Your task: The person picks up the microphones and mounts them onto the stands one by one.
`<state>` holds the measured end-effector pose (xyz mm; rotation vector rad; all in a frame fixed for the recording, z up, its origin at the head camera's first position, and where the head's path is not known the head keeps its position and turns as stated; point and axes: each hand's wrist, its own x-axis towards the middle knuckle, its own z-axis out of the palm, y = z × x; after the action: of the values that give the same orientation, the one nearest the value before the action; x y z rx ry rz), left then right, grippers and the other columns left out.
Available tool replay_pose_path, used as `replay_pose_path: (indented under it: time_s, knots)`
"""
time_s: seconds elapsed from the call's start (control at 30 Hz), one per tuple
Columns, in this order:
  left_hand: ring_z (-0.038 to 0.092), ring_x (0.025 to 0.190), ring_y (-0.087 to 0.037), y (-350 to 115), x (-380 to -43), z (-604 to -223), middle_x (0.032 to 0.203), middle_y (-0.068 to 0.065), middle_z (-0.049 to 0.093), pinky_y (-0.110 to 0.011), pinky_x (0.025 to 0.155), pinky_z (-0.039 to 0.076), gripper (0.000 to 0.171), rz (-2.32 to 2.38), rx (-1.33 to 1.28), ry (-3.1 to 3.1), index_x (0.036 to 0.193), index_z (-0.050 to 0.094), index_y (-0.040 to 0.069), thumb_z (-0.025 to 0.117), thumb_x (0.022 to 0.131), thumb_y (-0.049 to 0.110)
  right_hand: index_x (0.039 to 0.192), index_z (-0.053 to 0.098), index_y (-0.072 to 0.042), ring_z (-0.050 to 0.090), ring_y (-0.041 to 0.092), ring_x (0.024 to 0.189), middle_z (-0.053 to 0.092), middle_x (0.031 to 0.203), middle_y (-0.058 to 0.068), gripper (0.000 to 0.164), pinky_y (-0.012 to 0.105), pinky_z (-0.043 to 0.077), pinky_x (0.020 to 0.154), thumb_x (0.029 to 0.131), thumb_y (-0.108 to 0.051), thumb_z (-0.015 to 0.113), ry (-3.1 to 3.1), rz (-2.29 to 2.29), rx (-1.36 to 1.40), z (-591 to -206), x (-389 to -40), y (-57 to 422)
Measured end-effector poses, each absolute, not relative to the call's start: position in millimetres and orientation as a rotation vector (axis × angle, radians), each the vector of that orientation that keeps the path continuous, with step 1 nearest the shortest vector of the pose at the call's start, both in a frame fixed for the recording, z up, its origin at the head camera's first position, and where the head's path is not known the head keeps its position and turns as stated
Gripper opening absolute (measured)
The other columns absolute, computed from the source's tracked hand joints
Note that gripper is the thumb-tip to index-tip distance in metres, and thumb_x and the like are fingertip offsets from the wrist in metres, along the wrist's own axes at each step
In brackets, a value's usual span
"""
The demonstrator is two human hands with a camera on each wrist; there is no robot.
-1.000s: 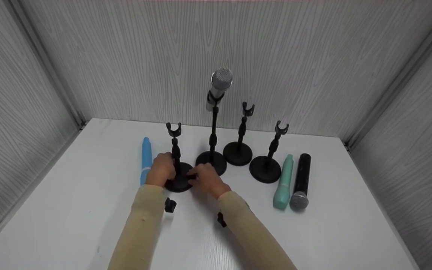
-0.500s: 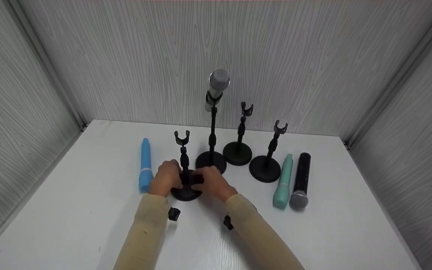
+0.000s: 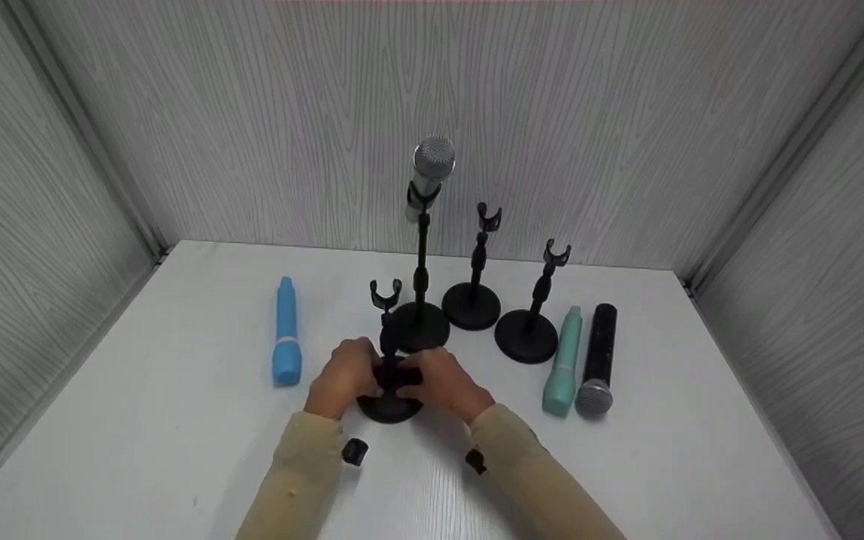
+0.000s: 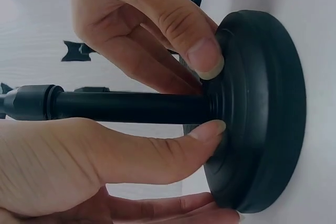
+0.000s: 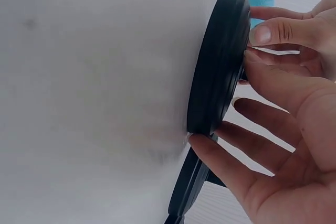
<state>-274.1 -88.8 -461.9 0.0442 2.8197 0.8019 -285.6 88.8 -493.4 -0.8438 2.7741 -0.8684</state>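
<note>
A black desktop microphone stand with an upright pole and an unfilled U-shaped clip is between my two hands. My left hand grips the left side of its round base, thumb on the top near the pole and fingers at the rim. From the other side my right hand holds the same base, its thumb on top and fingertips at the edge in the right wrist view. Just behind stands a taller stand bearing a silver-headed microphone.
Two more black stands with unfilled clips stand right of centre. A green microphone and a black microphone lie at the right. A blue microphone lies at the left. Panelled walls border the white table.
Both hands have brought the gripped stand toward me and to the right, away from the blue microphone. The other stands and microphones keep their places.
</note>
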Motion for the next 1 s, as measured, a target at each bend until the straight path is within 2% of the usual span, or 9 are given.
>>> replay_pose_path:
  time_s: [0.13, 0.4, 0.67, 0.87, 1.0]
  knots:
    - [0.068, 0.106, -0.033, -81, -267, -464, 0.108, -0.018, 0.07, -0.046, 0.097, 0.058, 0.043, 0.798, 0.091, 2.835, 0.108, 0.068, -0.002, 0.091, 0.071, -0.001, 0.116, 0.078, -0.009, 0.072, 0.023, 0.111, 0.079, 0.112, 0.007, 0.028, 0.039, 0.056, 0.099, 0.089, -0.015, 0.081, 2.772, -0.892, -0.827, -494, -277, 99]
    - [0.069, 0.105, -0.031, -67, -260, -464, 0.106, -0.017, 0.071, -0.045, 0.096, 0.058, 0.044, 0.837, 0.144, 2.808, 0.108, 0.068, -0.002, 0.092, 0.071, -0.001, 0.113, 0.079, -0.007, 0.072, 0.023, 0.102, 0.079, 0.107, 0.008, 0.026, 0.04, 0.057, 0.092, 0.089, -0.015, 0.081, 2.814, -0.859, -0.785, -491, -267, 117]
    - [0.07, 0.094, -0.026, -57, -255, -467, 0.097, -0.013, 0.073, -0.043, 0.089, 0.06, 0.043, 0.853, 0.206, 2.788, 0.104, 0.069, -0.001, 0.093, 0.069, -0.002, 0.11, 0.079, -0.003, 0.07, 0.028, 0.1, 0.079, 0.104, 0.012, 0.025, 0.042, 0.057, 0.088, 0.088, -0.015, 0.082, 2.84, -0.838, -0.75, -489, -256, 127]
    - [0.068, 0.085, -0.023, -49, -252, -468, 0.091, -0.012, 0.073, -0.042, 0.083, 0.061, 0.04, 0.856, 0.28, 2.792, 0.1, 0.071, -0.002, 0.094, 0.067, -0.003, 0.107, 0.08, -0.005, 0.07, 0.026, 0.096, 0.079, 0.101, 0.01, 0.022, 0.04, 0.056, 0.084, 0.087, -0.013, 0.082, 2.848, -0.844, -0.731, -487, -249, 135]
    - [0.068, 0.086, -0.023, -43, -251, -469, 0.092, -0.012, 0.073, -0.041, 0.083, 0.061, 0.041, 0.863, 0.296, 2.794, 0.1, 0.071, -0.002, 0.094, 0.066, -0.003, 0.107, 0.08, -0.005, 0.069, 0.025, 0.095, 0.079, 0.102, 0.01, 0.022, 0.038, 0.055, 0.082, 0.087, -0.013, 0.082, 2.838, -0.845, -0.729, -485, -248, 142]
